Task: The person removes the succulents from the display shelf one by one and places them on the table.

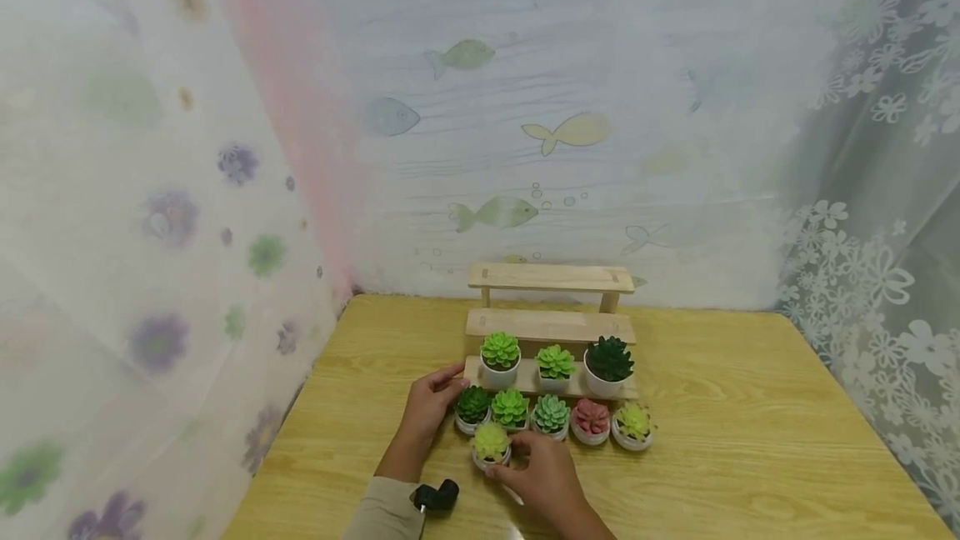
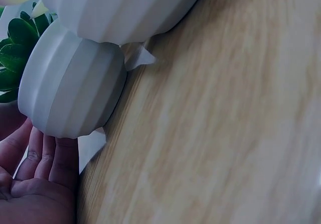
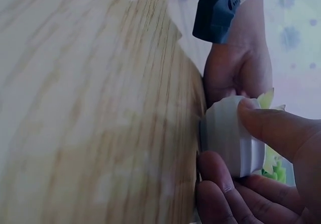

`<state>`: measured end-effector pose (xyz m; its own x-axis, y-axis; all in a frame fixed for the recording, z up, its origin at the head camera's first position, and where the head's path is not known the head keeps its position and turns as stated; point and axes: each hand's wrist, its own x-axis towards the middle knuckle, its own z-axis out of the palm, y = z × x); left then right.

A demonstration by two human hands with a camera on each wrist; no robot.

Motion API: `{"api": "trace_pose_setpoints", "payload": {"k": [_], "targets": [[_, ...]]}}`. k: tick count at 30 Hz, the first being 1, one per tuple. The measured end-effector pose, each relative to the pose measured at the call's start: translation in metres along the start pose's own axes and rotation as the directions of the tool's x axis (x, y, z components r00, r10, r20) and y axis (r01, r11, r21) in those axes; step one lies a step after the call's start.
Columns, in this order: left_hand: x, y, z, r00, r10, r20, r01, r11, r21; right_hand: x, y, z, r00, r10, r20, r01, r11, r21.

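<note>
Your right hand grips a small potted yellow plant, thumb on one side of the pot and fingers on the other. That plant is at the near left of the group, in front of the row on the table. Your left hand is at the left end of the rack's near shelf, just beside the dark green plant; you cannot tell whether its fingers hold the shelf or only rest against it.

The work looks partway along. Three pots stand on the near shelf: two bright green ones and a bigger dark one at the right. Five more stand on the table in a row before it: dark green, bright green, pale green, red and yellow-green. With the one you grip, six are off the rack. No pot shows on the middle shelf or the top shelf.

Only the head view gives you the whole layout. The left wrist view shows the pots' ribbed white sides, with your left fingertips hidden behind one. The right wrist view shows your right thumb against the pot's rim and the pot low by the tabletop; whether its base touches is unclear.
</note>
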<state>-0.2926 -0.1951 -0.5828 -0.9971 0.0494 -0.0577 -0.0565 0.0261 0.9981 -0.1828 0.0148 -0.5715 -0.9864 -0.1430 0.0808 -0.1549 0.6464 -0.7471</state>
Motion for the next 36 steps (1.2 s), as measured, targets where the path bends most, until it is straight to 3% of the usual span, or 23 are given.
{"api": "trace_pose_setpoints", "payload": {"k": [9, 20, 30, 34, 36], "targets": [[0.006, -0.021, 0.001, 1.0, -0.011, -0.009, 0.011, 1.0, 0.01, -0.003, 0.006, -0.003, 0.998, 0.059, 0.036, -0.06, 0.997, 0.046], [0.006, -0.021, 0.004, 1.0, -0.007, -0.009, 0.007, 1.0, -0.007, -0.004, 0.011, -0.006, 0.997, 0.049, 0.056, -0.052, 0.997, 0.048], [0.008, -0.016, -0.002, 1.0, 0.013, -0.012, -0.013, 1.0, -0.011, -0.01, 0.01, -0.017, 0.985, 0.059, 0.164, -0.103, 0.956, 0.275], [0.009, -0.018, -0.002, 1.0, 0.006, -0.016, -0.006, 1.0, -0.004, -0.013, 0.006, -0.025, 0.993, 0.048, 0.11, -0.076, 0.963, 0.26], [0.005, -0.011, -0.001, 1.0, 0.004, -0.013, -0.004, 1.0, -0.002, -0.014, 0.004, -0.03, 0.998, 0.028, 0.053, -0.04, 0.972, 0.231]]}}
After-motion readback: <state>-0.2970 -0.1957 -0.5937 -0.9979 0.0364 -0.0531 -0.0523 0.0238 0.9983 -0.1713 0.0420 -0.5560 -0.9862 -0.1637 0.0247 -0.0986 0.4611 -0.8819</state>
